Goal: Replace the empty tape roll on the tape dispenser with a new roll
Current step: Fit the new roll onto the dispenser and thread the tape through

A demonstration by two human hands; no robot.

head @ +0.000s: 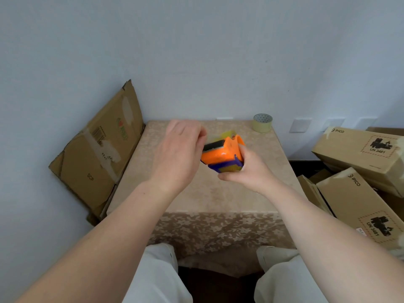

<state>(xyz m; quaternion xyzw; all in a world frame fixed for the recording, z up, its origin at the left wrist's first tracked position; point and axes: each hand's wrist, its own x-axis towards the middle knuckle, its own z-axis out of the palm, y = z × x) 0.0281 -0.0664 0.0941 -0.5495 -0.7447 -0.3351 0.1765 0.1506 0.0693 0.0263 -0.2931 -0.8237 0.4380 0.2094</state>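
Observation:
An orange and blue tape dispenser (223,155) is held above the table (203,193) by my right hand (244,171), which grips its blue lower part from the right. My left hand (181,147) hovers at the dispenser's left end, fingers curled and blurred; whether it touches the dispenser I cannot tell. A yellowish strip (227,134) shows behind the dispenser's top. A new roll of clear tape (263,123) stands on the table's far right corner, apart from both hands.
The small table has a beige floral cloth and stands against a white wall. A flattened cardboard box (98,149) leans on the wall at the left. Stacked cardboard boxes (360,171) lie at the right. My knees are below the table's front edge.

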